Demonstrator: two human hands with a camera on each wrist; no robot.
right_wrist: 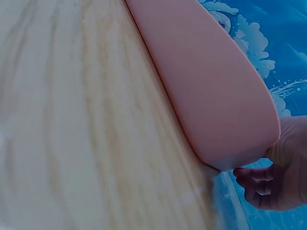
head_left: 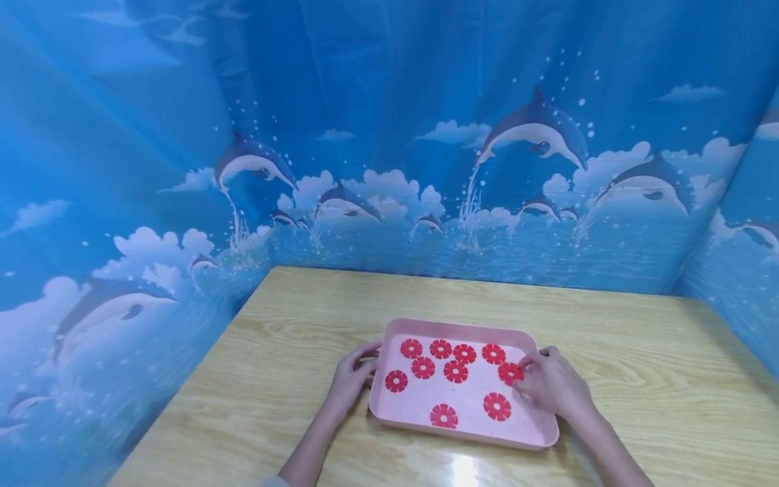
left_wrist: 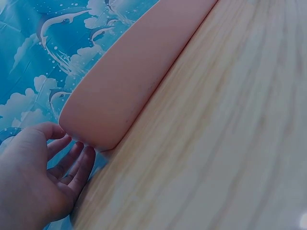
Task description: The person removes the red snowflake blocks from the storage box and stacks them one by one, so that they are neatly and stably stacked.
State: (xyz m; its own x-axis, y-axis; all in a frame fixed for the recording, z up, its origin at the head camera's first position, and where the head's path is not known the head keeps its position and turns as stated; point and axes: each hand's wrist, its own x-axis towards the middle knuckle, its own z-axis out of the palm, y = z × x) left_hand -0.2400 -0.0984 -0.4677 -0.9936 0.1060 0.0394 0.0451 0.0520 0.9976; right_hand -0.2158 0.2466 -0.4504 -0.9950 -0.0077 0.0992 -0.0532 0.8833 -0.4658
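Observation:
A pink rectangular tray (head_left: 459, 436) lies on the table with several red notched plastic discs (head_left: 422, 368) spread flat over its floor. At the tray's left end, my left hand (head_left: 353, 379) touches the outside of the wall with loosely bent fingers; in the left wrist view the fingertips (left_wrist: 88, 155) meet the tray's corner. My right hand (head_left: 554, 384) reaches over the right rim, and its thumb and index finger pinch the edge of a red notched disc (head_left: 510, 374). In the right wrist view the tray wall (right_wrist: 216, 91) hides those fingertips, while the other fingers curl outside it.
A light wood-grain table (head_left: 322, 304) extends around the tray on all sides. Behind it and to both sides hangs a blue curtain (head_left: 389, 135) printed with dolphins and clouds. Light reflects off the table's front (head_left: 464, 470).

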